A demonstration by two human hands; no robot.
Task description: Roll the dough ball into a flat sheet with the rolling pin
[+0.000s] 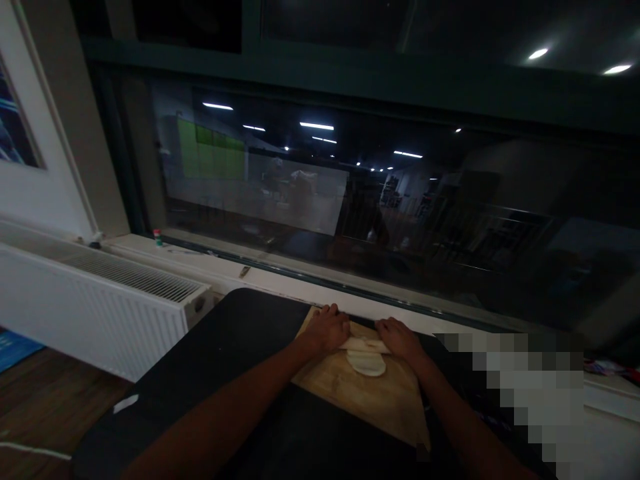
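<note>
A wooden rolling pin [366,344] lies crosswise over a flat round of pale dough [367,364]. The dough rests on a wooden board [360,393], and its near part shows below the pin. My left hand [327,328] is closed over the pin's left end. At the right end, my right hand [400,339] is wrapped round the pin with its fingers curled. Both hands hide the pin's ends, and the far part of the dough is covered by the pin.
The board sits on a black table [240,353] against a windowsill [280,283]. A white radiator [100,300] stands to the left. On the sill is a small red and green bottle [158,237]. A white strip [126,403] lies near the table's left edge.
</note>
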